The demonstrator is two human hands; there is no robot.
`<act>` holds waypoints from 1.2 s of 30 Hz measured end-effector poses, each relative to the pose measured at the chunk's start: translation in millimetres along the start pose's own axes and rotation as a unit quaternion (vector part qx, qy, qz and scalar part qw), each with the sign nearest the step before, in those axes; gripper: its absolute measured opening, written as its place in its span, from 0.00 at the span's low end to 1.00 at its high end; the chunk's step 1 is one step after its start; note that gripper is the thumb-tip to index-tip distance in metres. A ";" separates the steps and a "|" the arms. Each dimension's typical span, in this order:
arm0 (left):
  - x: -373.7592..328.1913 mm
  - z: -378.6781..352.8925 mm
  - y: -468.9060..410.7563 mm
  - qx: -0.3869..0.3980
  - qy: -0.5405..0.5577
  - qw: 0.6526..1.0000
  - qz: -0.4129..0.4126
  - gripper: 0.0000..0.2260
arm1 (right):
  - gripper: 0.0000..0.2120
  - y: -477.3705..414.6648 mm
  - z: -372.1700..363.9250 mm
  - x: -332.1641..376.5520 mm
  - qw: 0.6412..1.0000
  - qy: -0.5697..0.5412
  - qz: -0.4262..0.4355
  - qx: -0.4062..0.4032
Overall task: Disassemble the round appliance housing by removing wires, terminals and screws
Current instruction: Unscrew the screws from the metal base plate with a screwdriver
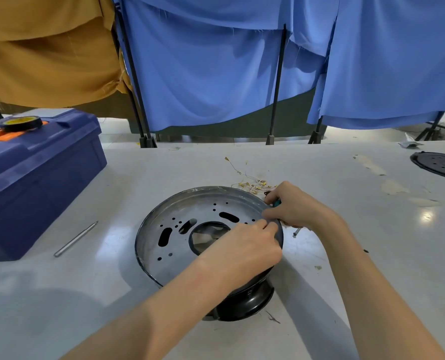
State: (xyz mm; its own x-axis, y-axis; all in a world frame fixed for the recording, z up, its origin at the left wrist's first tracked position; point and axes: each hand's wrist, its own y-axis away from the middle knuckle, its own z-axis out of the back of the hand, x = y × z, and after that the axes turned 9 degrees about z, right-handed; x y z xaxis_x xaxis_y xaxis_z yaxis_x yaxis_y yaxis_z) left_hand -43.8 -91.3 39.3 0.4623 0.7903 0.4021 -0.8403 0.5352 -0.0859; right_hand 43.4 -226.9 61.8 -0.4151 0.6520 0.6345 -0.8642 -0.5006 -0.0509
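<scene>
The round appliance housing [179,229], a grey metal pan with slots and a central hole on a black base, stands on the white table. My left hand [247,245] lies over its right side, fingers pinching at the right rim. My right hand [291,206] is just outside that rim, fingers curled round a tool with a green handle [277,203]; its tip is hidden. A loose bundle of thin wires with brass terminals [252,184] lies behind the housing. A small screw [296,232] lies on the table right of the rim.
A blue toolbox [34,178] with a tape roll [21,123] on its lid stands at the left. A metal rod [75,239] lies beside it. A black round plate [440,165] sits at the far right. Blue and tan cloths hang behind the table.
</scene>
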 end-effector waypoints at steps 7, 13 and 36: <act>-2.6 2.7 -3.5 -0.008 -0.048 0.999 -0.011 0.05 | 0.16 0.4 -0.1 -2.9 0.999 -0.029 -0.001 0.018; -5.6 9.4 -0.4 0.027 -0.097 0.995 -0.026 0.05 | 0.14 -0.4 -1.3 -4.8 0.999 -0.035 0.001 0.020; 10.8 1.2 -0.1 -0.094 0.127 0.984 0.078 0.05 | 0.10 -0.4 -0.8 -7.6 0.998 -0.060 -0.016 0.023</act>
State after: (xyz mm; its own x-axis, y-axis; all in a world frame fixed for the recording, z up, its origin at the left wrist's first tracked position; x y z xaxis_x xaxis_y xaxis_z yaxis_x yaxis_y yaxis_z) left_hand -39.1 -83.1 44.7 0.4075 0.9036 0.1319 -0.8508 0.4282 -0.3046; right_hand 46.7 -231.3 56.4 -0.3484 0.5955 0.7238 -0.8610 -0.5086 0.0040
